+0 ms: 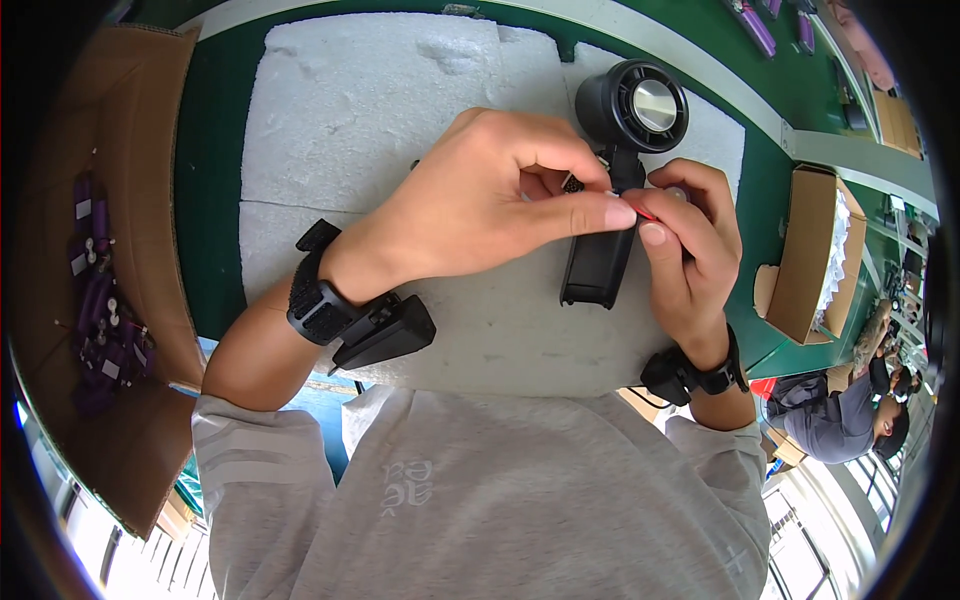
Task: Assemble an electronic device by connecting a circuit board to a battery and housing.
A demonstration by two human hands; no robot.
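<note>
A black handheld fan [655,105] with a round head and silver centre lies on white foam sheets [360,110]. Its handle [597,268] points toward me. Over the handle's upper part, my left hand [490,190] is closed, thumb and forefinger pinched at a small piece I cannot make out. My right hand [697,235] meets it from the right with curled fingers. Between the two hands' fingertips shows a thin red bit [645,208], possibly a wire. Something purplish peeks out behind the right fingers, mostly hidden.
At the left stands a tall cardboard box [120,190] holding several purple battery-like packs [105,325]. A smaller open carton [805,255] with clear plastic pieces sits at the right on the green table [215,180]. Black devices are strapped to both wrists. Another person [845,420] sits far right.
</note>
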